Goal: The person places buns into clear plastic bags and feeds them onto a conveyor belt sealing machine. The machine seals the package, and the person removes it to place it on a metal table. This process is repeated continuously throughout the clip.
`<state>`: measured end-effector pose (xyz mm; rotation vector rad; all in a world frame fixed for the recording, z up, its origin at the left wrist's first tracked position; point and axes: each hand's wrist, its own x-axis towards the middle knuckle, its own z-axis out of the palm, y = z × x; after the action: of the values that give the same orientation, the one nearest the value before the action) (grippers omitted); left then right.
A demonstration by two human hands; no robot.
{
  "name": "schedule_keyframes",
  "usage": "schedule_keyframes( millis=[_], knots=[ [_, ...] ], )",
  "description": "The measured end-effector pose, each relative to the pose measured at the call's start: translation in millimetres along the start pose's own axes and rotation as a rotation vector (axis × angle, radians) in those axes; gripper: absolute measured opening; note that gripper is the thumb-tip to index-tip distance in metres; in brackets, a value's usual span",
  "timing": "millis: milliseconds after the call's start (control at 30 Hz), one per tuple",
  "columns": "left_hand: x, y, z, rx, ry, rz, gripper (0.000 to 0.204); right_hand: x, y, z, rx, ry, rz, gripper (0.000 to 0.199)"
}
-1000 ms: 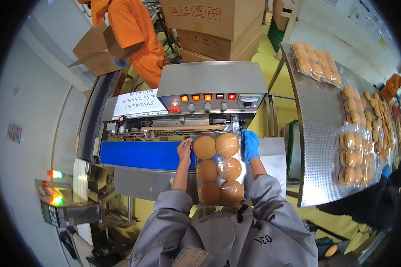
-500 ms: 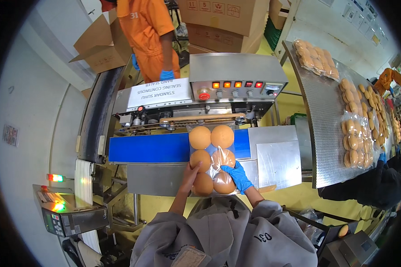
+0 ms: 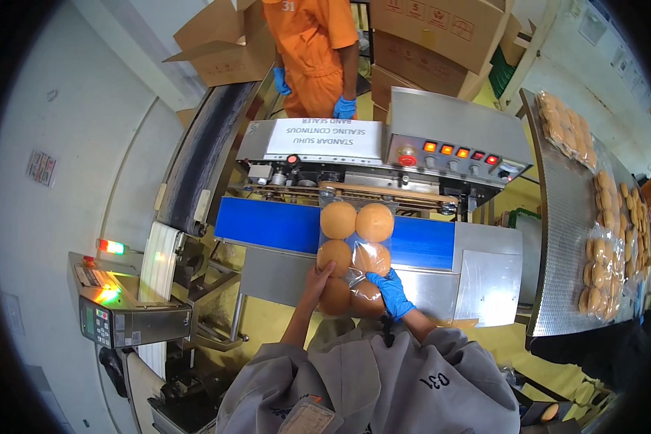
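Note:
A clear plastic bag of round golden-brown buns [image 3: 356,249] lies across the blue conveyor belt [image 3: 267,226] of a band sealer [image 3: 452,137]. Its far edge meets the sealing strip, and its near end hangs over the steel ledge toward me. My bare left hand [image 3: 317,281] grips the bag's left side, with the thumb on top by a middle bun. On the right side, my right hand [image 3: 390,291], in a blue glove, is closed on the bag near the closest bun. The undersides of both hands are hidden.
A steel table [image 3: 557,239] on the right bears bagged and loose buns [image 3: 602,271]. Past the sealer stands a person in orange [image 3: 315,50] near cardboard boxes [image 3: 430,43]. Left are a dark conveyor [image 3: 202,159] and a machine with a keypad and lit lamp [image 3: 134,304].
The bag and both hands have slid left along the sealer's blue belt, with the grip kept. My view has turned left, so the surroundings appear farther right.

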<state>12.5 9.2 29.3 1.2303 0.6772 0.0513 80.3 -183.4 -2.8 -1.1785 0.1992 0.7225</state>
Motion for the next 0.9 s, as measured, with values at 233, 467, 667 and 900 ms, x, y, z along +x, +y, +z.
schedule_keyframes(
  millis=[233,467,667,900],
  knots=[
    [13,6,-57,-0.006,0.035,-0.027,0.049,7,17,52,0.015,-0.002,-0.008,0.034],
    [29,2,-117,-0.066,-0.042,0.018,0.039,15,42,102,-0.058,0.046,-0.009,0.033],
    [36,8,-159,-0.116,-0.058,0.044,0.034,12,43,153,-0.008,0.017,0.026,0.034],
    [30,21,-201,0.005,0.052,-0.011,0.035,26,66,190,-0.016,-0.033,0.047,0.032]
  ],
)
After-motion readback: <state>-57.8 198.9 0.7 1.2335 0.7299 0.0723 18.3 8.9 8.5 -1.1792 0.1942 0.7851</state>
